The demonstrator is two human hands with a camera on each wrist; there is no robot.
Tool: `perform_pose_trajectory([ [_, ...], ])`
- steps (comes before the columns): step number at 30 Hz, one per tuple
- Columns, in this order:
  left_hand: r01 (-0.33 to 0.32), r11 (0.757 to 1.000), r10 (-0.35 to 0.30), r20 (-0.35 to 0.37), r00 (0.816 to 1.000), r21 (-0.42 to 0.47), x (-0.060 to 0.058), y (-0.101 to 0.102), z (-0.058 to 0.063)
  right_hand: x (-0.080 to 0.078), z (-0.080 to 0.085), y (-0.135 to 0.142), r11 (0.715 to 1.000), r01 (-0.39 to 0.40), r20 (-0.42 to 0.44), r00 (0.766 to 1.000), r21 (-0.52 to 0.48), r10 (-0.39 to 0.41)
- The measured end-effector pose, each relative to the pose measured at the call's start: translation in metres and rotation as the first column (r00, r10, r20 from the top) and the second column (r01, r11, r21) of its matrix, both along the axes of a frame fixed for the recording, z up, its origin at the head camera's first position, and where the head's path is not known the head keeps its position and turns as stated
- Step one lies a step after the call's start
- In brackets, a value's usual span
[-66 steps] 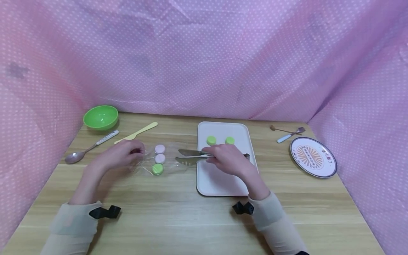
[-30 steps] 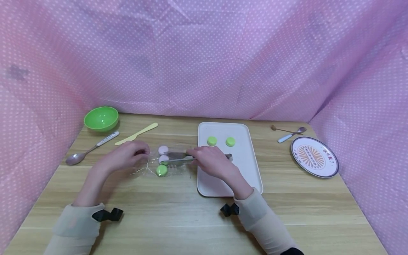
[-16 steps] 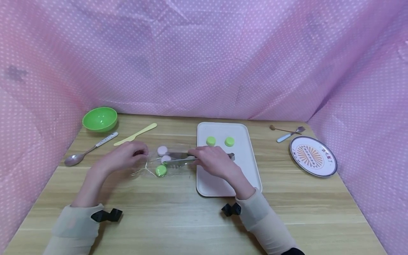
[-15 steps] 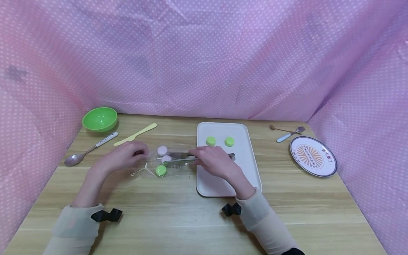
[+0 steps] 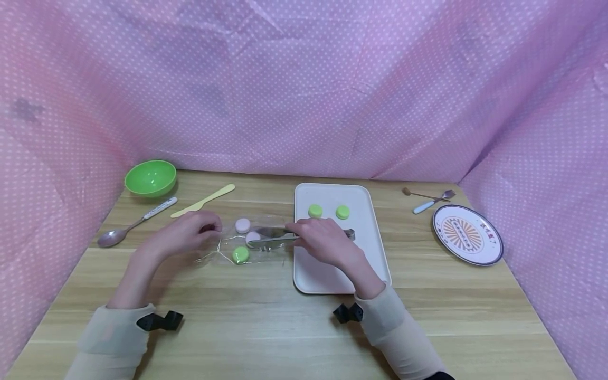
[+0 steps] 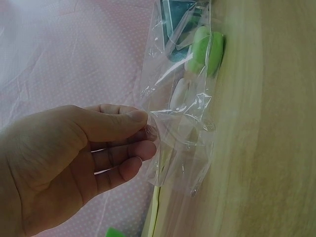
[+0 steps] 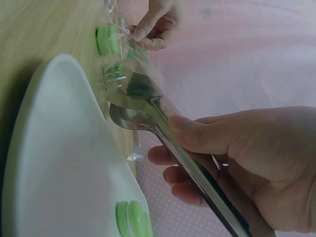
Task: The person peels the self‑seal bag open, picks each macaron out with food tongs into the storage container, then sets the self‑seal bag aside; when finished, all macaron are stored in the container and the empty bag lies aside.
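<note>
My left hand [image 5: 192,232] pinches the edge of a clear plastic bag [image 6: 185,153] between thumb and fingers. Inside it, two pale pink macarons and a green macaron [image 5: 240,255] line up across the bag. My right hand [image 5: 328,243] grips metal tongs [image 7: 190,170], reaching in from the bag's right end. The lower pink macaron [image 5: 253,238] lies at the tongs' tips; the upper pink macaron [image 5: 243,226] sits just beyond them. Below my right hand is a white tray [image 5: 323,277] bearing two green macarons [image 5: 342,212] near its far end.
At the left stand a green bowl [image 5: 151,179], a metal spoon [image 5: 112,237] with a white handle, and a yellow plastic knife [image 5: 204,200]. Off to the right are a patterned plate [image 5: 467,235], a blue-handled fork [image 5: 425,206] and a small wooden stick [image 5: 415,193]. Pink dotted cloth encloses the table.
My right hand first moved left, bringing the tongs into the bag by the pink macarons. Since then it has shifted slightly right, the lower pink macaron sliding along. My left hand stays nearly still.
</note>
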State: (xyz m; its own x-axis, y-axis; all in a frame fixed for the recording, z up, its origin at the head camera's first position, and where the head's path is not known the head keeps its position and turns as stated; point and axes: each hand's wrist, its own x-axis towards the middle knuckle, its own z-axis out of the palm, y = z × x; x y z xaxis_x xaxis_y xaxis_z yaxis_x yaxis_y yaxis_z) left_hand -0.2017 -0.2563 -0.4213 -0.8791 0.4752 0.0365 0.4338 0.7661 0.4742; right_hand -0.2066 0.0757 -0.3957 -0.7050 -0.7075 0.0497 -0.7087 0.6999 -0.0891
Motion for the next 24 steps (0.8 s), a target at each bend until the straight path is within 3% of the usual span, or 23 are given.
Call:
perform_pose_trajectory([
  [24,0.006,1.000,-0.006,-0.009,1.000,-0.001,-0.0010,-0.0001,-0.0013,0.0016,0.0014,-0.0019,1.000,0.001,0.031,1.000,-0.001,-0.001],
])
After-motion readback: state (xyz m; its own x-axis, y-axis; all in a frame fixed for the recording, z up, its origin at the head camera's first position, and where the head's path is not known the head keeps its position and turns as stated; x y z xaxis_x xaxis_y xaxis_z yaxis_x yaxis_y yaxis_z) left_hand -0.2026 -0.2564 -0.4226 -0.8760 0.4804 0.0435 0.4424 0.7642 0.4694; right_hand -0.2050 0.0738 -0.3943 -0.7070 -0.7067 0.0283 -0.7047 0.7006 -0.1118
